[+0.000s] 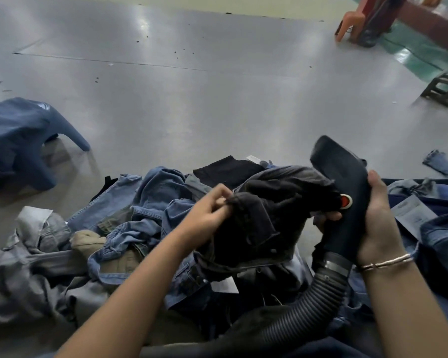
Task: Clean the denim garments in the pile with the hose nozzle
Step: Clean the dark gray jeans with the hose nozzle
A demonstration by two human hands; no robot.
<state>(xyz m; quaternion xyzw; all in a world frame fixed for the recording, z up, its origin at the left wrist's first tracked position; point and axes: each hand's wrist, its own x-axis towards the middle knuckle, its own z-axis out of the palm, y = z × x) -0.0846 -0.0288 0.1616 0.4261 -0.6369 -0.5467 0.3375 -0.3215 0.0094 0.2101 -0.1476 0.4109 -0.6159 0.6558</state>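
Note:
A dark, almost black denim garment is lifted above a pile of blue and grey denim on the floor. My left hand pinches the garment's edge at its left side. My right hand grips the black hose nozzle, whose flat head points up and away, with its thumb on the garment's right edge. The nozzle carries a red and white button. A ribbed black hose runs from the nozzle down toward me.
A folded blue denim piece lies apart on the grey floor at the left. More blue denim with paper tags lies at the right. Orange plastic chair legs and a dark stool stand far right.

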